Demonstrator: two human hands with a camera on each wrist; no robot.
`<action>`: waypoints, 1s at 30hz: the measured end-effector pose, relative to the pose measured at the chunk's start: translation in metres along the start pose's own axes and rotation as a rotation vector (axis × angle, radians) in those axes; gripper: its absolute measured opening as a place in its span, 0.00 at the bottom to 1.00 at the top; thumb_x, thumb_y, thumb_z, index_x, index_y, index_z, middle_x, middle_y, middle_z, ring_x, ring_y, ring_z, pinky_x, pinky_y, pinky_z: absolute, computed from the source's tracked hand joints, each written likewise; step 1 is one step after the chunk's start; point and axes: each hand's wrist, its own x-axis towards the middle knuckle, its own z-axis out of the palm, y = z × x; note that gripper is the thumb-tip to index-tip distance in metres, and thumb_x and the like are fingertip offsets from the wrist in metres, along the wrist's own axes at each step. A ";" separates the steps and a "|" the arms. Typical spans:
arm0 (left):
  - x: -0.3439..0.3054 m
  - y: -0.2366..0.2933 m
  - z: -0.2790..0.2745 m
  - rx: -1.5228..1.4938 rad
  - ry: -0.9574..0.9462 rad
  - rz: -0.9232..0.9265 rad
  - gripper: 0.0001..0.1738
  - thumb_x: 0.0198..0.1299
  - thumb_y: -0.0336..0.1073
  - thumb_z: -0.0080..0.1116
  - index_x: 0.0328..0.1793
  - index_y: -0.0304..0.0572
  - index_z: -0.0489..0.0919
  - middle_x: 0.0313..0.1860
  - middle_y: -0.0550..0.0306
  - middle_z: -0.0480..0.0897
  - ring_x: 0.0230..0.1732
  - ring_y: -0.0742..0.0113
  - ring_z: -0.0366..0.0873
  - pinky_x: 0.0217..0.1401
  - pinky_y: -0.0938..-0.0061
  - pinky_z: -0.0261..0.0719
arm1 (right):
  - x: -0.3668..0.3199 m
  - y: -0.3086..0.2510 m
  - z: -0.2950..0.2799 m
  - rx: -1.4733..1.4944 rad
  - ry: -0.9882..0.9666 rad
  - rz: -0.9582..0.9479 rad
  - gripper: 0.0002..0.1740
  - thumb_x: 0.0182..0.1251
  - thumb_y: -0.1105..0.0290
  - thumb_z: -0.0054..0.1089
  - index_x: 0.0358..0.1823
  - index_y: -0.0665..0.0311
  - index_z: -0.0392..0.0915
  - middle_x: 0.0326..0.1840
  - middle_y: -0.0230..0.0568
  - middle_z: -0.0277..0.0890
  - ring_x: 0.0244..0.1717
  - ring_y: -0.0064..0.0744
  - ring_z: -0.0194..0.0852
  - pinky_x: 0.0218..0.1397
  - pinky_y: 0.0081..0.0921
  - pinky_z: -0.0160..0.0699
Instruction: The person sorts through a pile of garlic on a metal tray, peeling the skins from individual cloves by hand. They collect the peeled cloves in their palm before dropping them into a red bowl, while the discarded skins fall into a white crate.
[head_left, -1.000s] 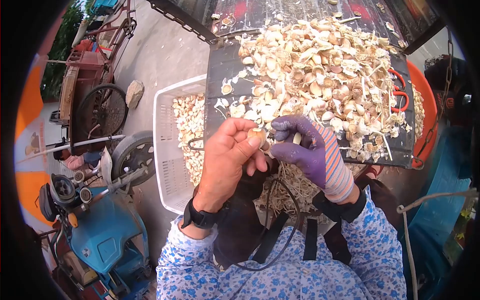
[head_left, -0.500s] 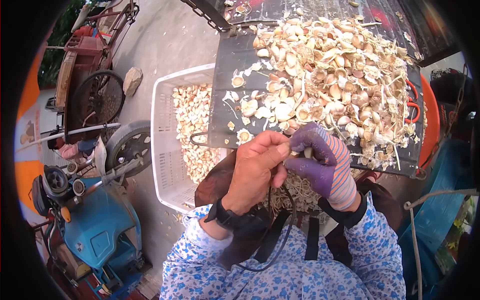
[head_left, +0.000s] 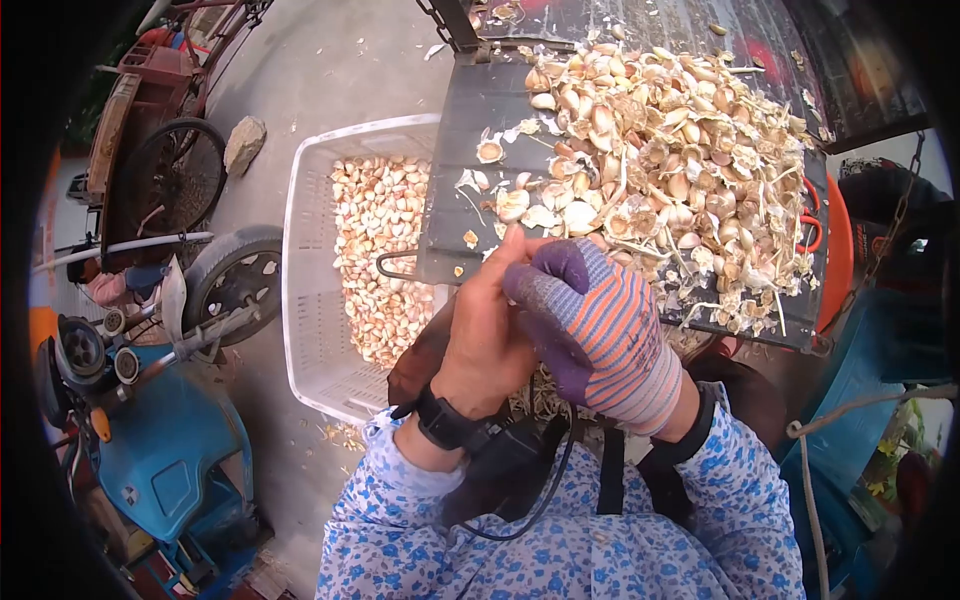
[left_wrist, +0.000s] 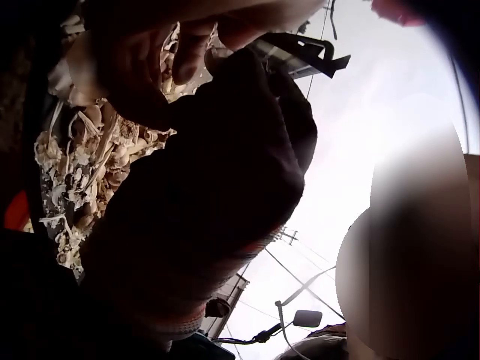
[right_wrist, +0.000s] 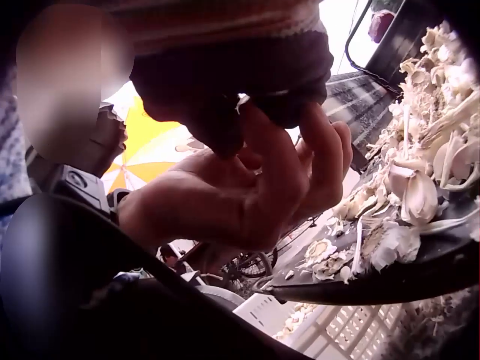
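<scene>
My bare left hand and my right hand, in a purple-palmed striped glove, meet in front of the black board's near edge. The gloved fingers curl over the bare fingertips and hide most of what lies between. A pale bit of garlic clove shows at the left fingertips in the left wrist view. In the right wrist view a small pale thing peeks out under the dark glove. A heap of garlic cloves, skins and stalks covers the black board just beyond the hands.
A white plastic crate holding loose cloves stands left of the board. Red-handled scissors lie at the heap's right edge, near an orange tub. A blue tricycle and a stone are further left.
The left hand held a garlic clove in plain sight; the hands have since come together and the glove now covers it. The gloved hand has turned its back upward. The camera view has shifted.
</scene>
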 end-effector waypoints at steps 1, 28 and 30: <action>0.000 -0.002 -0.001 -0.090 0.047 -0.006 0.23 0.73 0.50 0.38 0.48 0.38 0.75 0.44 0.55 0.79 0.46 0.63 0.78 0.49 0.66 0.78 | 0.002 -0.001 0.003 0.005 -0.034 0.017 0.16 0.56 0.75 0.60 0.47 0.65 0.75 0.42 0.51 0.74 0.41 0.52 0.75 0.39 0.39 0.75; 0.057 0.047 -0.006 2.007 0.161 0.683 0.09 0.54 0.27 0.56 0.41 0.33 0.77 0.32 0.43 0.75 0.34 0.45 0.74 0.37 0.61 0.71 | -0.047 0.038 -0.076 1.335 0.360 0.681 0.16 0.67 0.64 0.57 0.50 0.66 0.71 0.43 0.37 0.74 0.40 0.29 0.76 0.41 0.30 0.80; 0.065 0.048 -0.009 1.929 0.208 0.637 0.10 0.48 0.24 0.57 0.39 0.32 0.76 0.33 0.47 0.74 0.33 0.51 0.74 0.38 0.64 0.71 | -0.048 0.052 -0.101 1.396 0.431 0.621 0.19 0.65 0.67 0.60 0.53 0.68 0.70 0.46 0.42 0.72 0.45 0.32 0.75 0.45 0.32 0.80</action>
